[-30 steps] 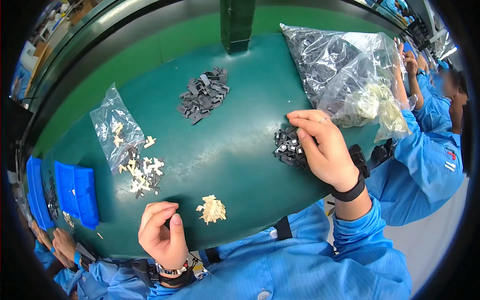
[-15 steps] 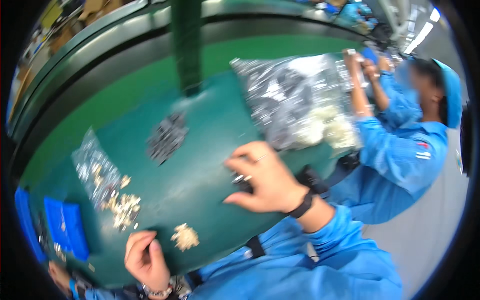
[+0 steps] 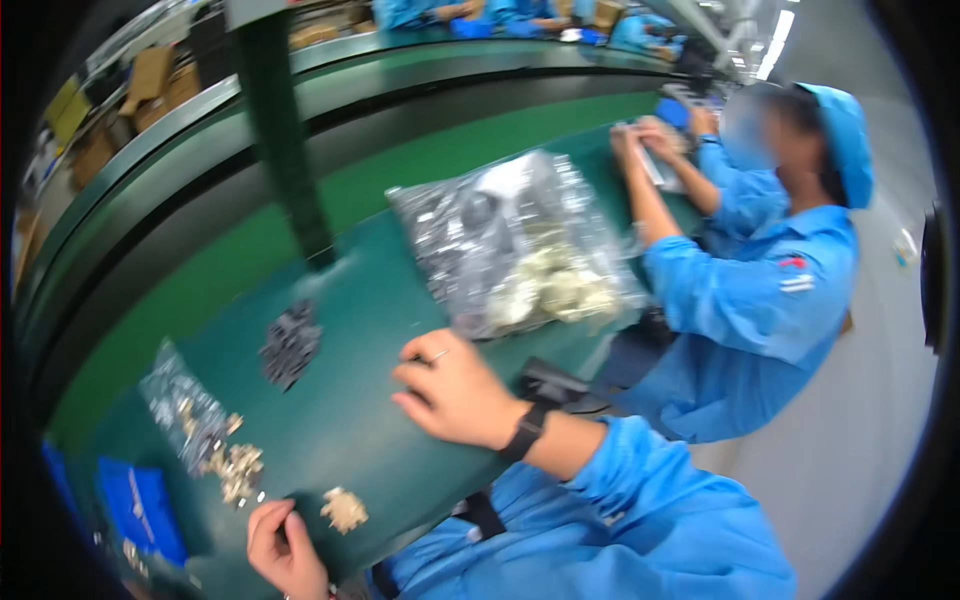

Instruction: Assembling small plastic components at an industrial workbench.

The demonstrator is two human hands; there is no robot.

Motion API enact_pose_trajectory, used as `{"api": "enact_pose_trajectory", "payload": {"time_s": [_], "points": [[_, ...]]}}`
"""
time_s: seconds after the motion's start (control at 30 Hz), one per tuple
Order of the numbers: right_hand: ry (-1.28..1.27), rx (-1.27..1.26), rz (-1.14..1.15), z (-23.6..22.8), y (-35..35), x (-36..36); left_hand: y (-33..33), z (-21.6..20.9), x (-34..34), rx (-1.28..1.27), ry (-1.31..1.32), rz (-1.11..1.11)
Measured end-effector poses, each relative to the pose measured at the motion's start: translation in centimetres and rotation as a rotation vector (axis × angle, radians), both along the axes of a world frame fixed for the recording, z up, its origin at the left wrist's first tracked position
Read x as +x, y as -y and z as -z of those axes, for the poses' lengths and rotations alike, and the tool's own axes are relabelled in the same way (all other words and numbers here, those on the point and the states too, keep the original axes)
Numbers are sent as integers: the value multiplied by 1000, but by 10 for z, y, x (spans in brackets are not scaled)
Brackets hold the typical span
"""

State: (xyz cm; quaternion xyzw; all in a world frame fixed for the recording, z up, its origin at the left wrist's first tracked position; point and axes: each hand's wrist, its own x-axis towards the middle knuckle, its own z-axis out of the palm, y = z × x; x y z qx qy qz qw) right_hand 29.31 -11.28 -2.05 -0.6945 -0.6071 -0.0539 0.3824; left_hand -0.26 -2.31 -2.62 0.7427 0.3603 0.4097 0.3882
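Note:
My right hand (image 3: 462, 396) is above the middle of the green table (image 3: 350, 400), its fingers curled in; a dark bit shows by the fingers, too small to name. At the near edge, my left hand (image 3: 286, 552) has thumb and forefinger drawn together, and I cannot make out what they hold. Just right of it lies a small heap of cream-coloured pieces (image 3: 344, 509). Another scatter of cream pieces (image 3: 236, 472) lies beyond it, at the mouth of a small clear plastic bag (image 3: 180, 395). Farther off is a pile of dark grey pieces (image 3: 291, 343).
A large clear bag (image 3: 465, 240) holds grey and cream packets beyond my right hand. A green post (image 3: 275, 150) rises at the far edge. Blue bins (image 3: 140, 510) stand at left. A co-worker in blue (image 3: 750, 280) sits at right, near a black object (image 3: 553, 382).
The view has shifted, so the table's things appear lower and farther left. My right hand's fingers have closed from a wider curl. My left hand stays beside the small cream heap.

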Motion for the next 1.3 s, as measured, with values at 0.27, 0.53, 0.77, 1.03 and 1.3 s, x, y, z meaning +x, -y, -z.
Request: {"api": "enact_pose_trajectory", "payload": {"time_s": [0.27, 0.53, 0.77, 1.03, 1.3], "points": [[116, -67, 104, -13, 14, 9, 1, -25, 24, 89, -90, -26], [83, 1, 76, -7, 10, 3, -40, -30, 4, 333, -477, -175], [130, 90, 27, -10, 14, 2, -47, -24, 7, 333, -632, -121], [132, 104, 9, -10, 15, 6, -50, -18, 9, 325, -659, -53], [124, 97, 31, -10, 14, 5, -44, -26, 16, 430, -612, -35]]}}
